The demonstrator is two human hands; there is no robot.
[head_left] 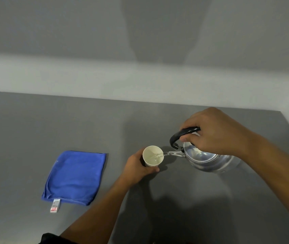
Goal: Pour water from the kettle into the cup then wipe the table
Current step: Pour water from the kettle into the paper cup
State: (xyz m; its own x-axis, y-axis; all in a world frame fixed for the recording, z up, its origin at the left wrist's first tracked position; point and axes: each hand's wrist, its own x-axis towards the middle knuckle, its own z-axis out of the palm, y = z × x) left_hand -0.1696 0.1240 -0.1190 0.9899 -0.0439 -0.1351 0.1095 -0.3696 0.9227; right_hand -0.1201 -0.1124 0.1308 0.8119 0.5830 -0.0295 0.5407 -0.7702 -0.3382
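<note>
A shiny metal kettle [208, 160] is tilted to the left, held above the table by its black handle in my right hand [216, 131]. Its spout rests over the rim of a white paper cup [151, 156], and a thin stream of water runs from it into the cup. My left hand [137, 169] wraps the cup's left side and holds it upright on the grey table [175, 199]. A folded blue cloth [75, 176] with a white tag lies flat to the left, apart from both hands.
The table's far edge meets a pale wall, and its right edge runs diagonally down at the far right. A dark sleeve shows at the bottom edge near my left arm.
</note>
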